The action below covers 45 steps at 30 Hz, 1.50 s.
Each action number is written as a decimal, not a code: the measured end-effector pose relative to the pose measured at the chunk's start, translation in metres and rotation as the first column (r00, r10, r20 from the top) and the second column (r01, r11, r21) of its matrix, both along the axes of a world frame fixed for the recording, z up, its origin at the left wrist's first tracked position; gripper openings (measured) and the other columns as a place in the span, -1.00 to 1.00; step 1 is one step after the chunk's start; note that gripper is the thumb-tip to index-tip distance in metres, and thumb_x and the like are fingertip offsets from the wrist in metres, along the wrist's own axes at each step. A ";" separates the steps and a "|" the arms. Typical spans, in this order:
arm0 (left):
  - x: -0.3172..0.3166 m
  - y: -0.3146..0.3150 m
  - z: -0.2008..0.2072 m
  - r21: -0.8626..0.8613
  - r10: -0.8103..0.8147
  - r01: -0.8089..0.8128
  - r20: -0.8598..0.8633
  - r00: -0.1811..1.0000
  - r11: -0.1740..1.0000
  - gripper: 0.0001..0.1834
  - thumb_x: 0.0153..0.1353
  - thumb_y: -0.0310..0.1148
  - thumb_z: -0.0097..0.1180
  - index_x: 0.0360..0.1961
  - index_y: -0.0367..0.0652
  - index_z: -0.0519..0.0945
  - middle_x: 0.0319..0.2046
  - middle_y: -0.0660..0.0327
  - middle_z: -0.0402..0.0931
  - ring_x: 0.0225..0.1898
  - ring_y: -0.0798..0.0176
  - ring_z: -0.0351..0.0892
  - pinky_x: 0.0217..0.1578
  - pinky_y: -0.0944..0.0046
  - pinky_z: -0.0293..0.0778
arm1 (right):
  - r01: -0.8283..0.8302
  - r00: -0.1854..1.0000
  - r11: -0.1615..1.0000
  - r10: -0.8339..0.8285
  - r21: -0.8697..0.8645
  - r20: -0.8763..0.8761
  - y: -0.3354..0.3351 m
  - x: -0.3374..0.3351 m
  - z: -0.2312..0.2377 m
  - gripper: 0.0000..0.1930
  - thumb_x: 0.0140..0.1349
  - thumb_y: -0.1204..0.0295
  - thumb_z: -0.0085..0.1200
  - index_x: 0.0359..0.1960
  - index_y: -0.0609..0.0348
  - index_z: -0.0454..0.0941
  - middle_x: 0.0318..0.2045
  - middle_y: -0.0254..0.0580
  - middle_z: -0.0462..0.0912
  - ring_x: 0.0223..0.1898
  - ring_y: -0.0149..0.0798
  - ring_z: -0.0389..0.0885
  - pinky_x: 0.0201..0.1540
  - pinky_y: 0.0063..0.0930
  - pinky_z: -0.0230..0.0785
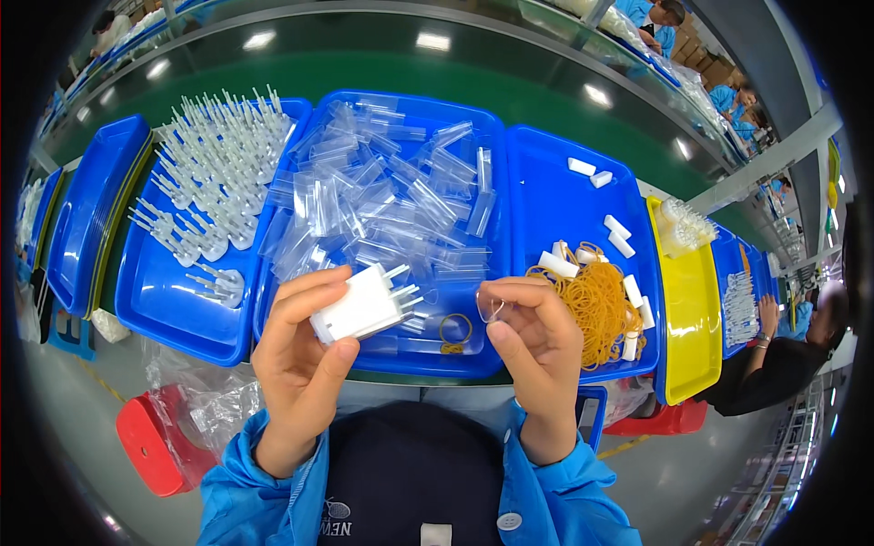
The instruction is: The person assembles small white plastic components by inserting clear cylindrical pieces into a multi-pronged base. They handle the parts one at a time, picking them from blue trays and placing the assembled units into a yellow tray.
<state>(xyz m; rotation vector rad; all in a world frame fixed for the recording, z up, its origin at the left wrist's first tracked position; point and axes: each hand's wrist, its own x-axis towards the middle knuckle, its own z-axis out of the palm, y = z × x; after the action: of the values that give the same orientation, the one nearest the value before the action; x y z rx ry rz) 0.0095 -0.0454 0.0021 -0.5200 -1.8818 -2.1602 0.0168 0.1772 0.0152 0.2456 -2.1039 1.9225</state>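
The grip of the left hand (296, 364) is clamped on a white pronged block (358, 305), thumb along its lower edge and fingers over the top, the pale prongs pointing away to the right. The grip of the right hand (546, 341) is drawn together on a small clear piece (494, 307), thumb and forefinger nearly meeting; its outline is too faint to make out fully. The hands are apart, the block held above the near part of the middle blue tray (488, 126). In that tray lies a loose pile of clear plastic sleeves (423, 196), with a few yellowish bands (455, 332) near its front edge. Just past the right hand, the right-hand blue tray (557, 187) carries a tangled heap of orange rubber bands (592, 300) and scattered short white pieces (617, 235), some resting on the heap. To the left, another blue tray (168, 291) holds many white pronged parts (218, 168), crowded at its far end. Beyond it stands a stack of trays (96, 218); on the other side, a yellow tray (689, 341) bears more pale pronged parts (685, 227). Behind the trays runs a green desk (355, 68). A red stool (150, 446) stands at lower left, and at far right another person's hand (768, 318) reaches toward white parts (740, 309).
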 end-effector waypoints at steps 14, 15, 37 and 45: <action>0.004 0.008 0.007 -0.017 -0.152 0.153 0.040 0.987 0.988 -0.59 0.12 -0.70 0.15 0.04 -0.39 0.51 0.14 -0.08 0.32 0.14 0.07 0.47 0.05 0.22 0.57 | 0.097 0.995 0.966 -0.093 -0.241 0.029 -0.001 0.011 0.006 -0.80 0.20 0.51 0.12 -0.20 0.42 0.54 -0.21 0.00 0.58 -0.55 -0.50 0.46 -0.56 -0.70 0.30; 0.004 0.008 0.007 -0.018 -0.158 0.159 0.048 0.986 0.987 -0.59 0.11 -0.71 0.16 0.04 -0.39 0.52 0.14 -0.08 0.32 0.14 0.06 0.47 0.05 0.21 0.57 | 0.107 0.994 0.966 -0.103 -0.237 0.033 -0.001 0.011 0.005 -0.79 0.20 0.51 0.12 -0.19 0.42 0.54 -0.20 0.00 0.58 -0.55 -0.50 0.47 -0.56 -0.70 0.31; 0.005 0.011 0.007 -0.344 -0.037 -0.006 -0.120 0.992 0.939 -0.59 0.05 -0.72 0.19 -0.02 -0.32 0.60 0.14 -0.10 0.35 0.07 0.01 0.53 -0.04 0.19 0.56 | 0.047 0.991 0.963 -0.011 -0.266 0.133 -0.012 0.018 0.008 -0.83 0.14 0.72 0.15 -0.21 0.44 0.58 -0.23 -0.07 0.56 -0.42 -0.45 0.59 -0.42 -0.66 0.51; 0.005 0.015 0.010 -0.406 -0.049 -0.025 -0.172 0.984 0.914 -0.62 0.03 -0.70 0.20 -0.08 -0.23 0.65 0.12 -0.07 0.39 0.04 -0.01 0.55 -0.05 0.22 0.54 | 0.058 0.998 0.970 -0.054 -0.238 0.025 -0.013 0.017 0.001 -0.83 0.14 0.72 0.15 -0.21 0.45 0.57 -0.22 -0.05 0.55 -0.40 -0.43 0.60 -0.39 -0.63 0.54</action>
<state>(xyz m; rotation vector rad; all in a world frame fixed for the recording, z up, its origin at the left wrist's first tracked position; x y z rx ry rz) 0.0145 -0.0303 0.0117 -0.7755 -2.2317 -1.6564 0.0340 0.1641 0.0161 0.1167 -1.8453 2.1263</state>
